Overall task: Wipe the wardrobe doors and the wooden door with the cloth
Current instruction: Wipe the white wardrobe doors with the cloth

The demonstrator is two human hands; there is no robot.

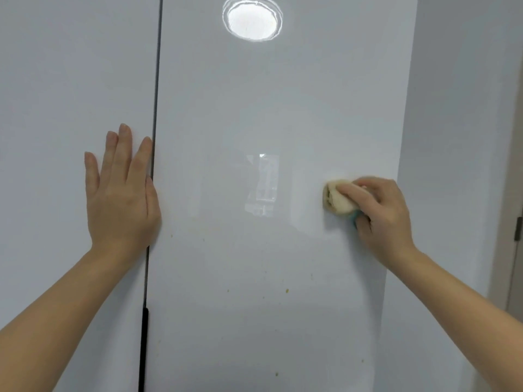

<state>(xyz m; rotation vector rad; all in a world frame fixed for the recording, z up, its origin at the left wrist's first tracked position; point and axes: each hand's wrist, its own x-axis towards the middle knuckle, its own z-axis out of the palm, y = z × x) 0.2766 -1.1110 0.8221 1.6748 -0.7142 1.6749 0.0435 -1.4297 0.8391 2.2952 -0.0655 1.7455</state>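
Two glossy white wardrobe doors fill the view, split by a dark vertical gap. My left hand (121,193) lies flat with straight fingers on the left wardrobe door (56,108), right beside the gap. My right hand (382,213) grips a bunched beige cloth (336,198) with a teal patch and presses it against the right wardrobe door (268,108) near its right edge. Small yellowish specks (286,290) dot the lower part of the right door.
A black handle strip (145,349) sits in the gap low down. A round ceiling lamp reflection (252,21) shines at the top of the right door. A white wall (452,137) and a door frame with a hinge (518,224) stand to the right.
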